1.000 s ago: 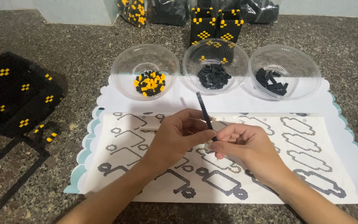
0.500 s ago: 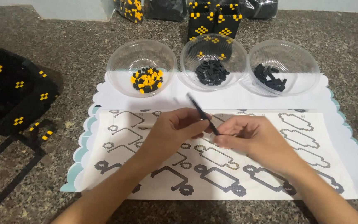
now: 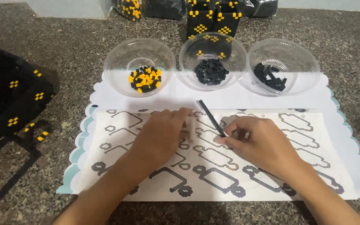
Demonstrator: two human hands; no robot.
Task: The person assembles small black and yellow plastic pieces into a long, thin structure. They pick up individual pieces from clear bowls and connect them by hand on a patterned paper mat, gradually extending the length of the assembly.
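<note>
A thin black strip of joined beads (image 3: 210,116) slants up and to the left from my right hand (image 3: 258,143), which pinches its lower end over a white pattern sheet (image 3: 313,146) printed with black outlines. My left hand (image 3: 163,133) lies palm down on the sheet just left of the strip, fingers curled around something small that I cannot make out. Behind the sheet stand three clear bowls: one with yellow and black beads (image 3: 144,79), one with black beads (image 3: 210,71), one with longer black pieces (image 3: 270,76).
The sheet lies on a white scalloped mat (image 3: 246,98) on a speckled stone counter (image 3: 63,46). A black beaded bag with yellow dots (image 3: 9,96) sits at the left. More black and yellow beaded pieces (image 3: 213,21) stand at the back.
Both hands have dropped lower onto the sheet and drawn apart. The black strip stays in my right hand, now tilted more to the left.
</note>
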